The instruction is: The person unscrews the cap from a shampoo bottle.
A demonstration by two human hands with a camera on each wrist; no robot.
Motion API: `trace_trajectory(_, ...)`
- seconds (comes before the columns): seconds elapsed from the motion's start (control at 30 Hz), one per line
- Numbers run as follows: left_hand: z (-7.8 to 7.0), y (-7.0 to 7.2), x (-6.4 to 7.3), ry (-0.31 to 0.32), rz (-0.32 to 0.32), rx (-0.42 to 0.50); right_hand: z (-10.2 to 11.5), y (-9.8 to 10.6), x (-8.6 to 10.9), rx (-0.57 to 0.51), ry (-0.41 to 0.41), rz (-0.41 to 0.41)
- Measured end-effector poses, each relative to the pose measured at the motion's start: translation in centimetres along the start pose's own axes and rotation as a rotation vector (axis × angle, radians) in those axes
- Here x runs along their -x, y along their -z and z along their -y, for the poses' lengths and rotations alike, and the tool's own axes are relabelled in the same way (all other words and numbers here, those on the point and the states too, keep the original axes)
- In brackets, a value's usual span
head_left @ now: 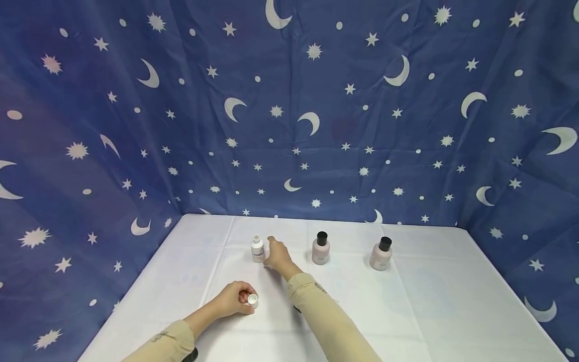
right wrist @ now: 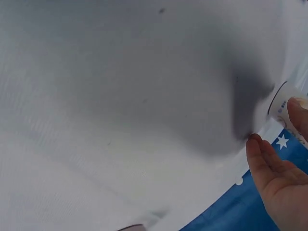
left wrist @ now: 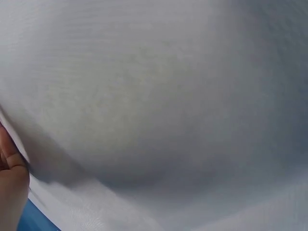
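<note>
A small white bottle (head_left: pixel 258 250) stands upright on the white table with its neck uncapped. My right hand (head_left: pixel 279 257) is right beside it on the right, fingers stretched forward. In the right wrist view, the thumb overlaps the labelled bottle (right wrist: pixel 284 103), while the straight fingers (right wrist: pixel 262 161) stand apart from it. Nearer to me, my left hand (head_left: pixel 236 298) pinches a white bottle cap (head_left: pixel 253 300) between thumb and fingers, its hollow side facing up. The left wrist view catches only part of that hand (left wrist: pixel 12 178) at the edge; the cap is out of sight there.
Two pale pink bottles with black caps, one in the middle (head_left: pixel 320 250) and one farther right (head_left: pixel 381 255), stand on the white tablecloth (head_left: pixel 434 301). A blue curtain (head_left: pixel 334 125) with moons and stars rises behind the table and along its sides.
</note>
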State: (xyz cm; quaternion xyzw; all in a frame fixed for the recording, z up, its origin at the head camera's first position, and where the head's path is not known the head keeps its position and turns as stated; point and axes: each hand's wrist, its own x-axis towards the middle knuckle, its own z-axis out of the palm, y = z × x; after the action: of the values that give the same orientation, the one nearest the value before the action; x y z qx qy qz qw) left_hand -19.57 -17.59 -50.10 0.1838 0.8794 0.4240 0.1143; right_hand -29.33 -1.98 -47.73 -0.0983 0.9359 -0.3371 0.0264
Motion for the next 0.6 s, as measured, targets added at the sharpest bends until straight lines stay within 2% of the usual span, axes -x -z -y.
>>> trace_trajectory(0.17, 0.2, 0.0, 0.2, 0.006, 0.002, 0.0, -0.6, 0.6, 0.6, 0.046, 0.018, 0.027)
trace_trajectory(0.33, 0.4, -0.3, 0.3, 0.028, -0.018, -0.004, -1.2, 1.1, 1.5, 0.035, 0.044, 0.041)
trace_trajectory(0.6, 0.1, -0.4, 0.5, 0.008, -0.054, -0.03, -1.8, 2.6, 2.3, 0.034, 0.059, 0.046)
